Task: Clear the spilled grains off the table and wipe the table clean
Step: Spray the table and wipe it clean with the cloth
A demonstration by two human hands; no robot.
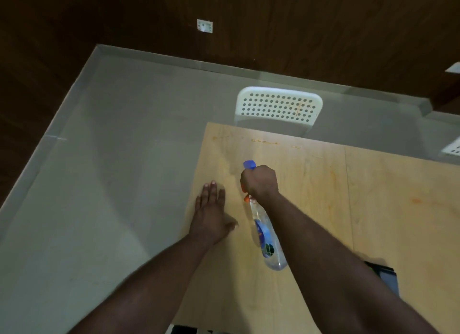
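Overhead, from the head camera, the right hand [260, 180] has its fingers curled tight around the neck of a clear spray bottle [267, 236], blue nozzle pointing away over the table [311, 196]. Beside it, the left hand [211, 215] lies flat near the table's left edge, fingers straight and together. A few grains [265, 142] lie along the far edge, near a white chair [278, 108].

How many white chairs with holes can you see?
2. One white perforated plastic chair stands at the far edge of the light wooden table. Part of another white perforated chair shows at the right edge. More may be out of view.
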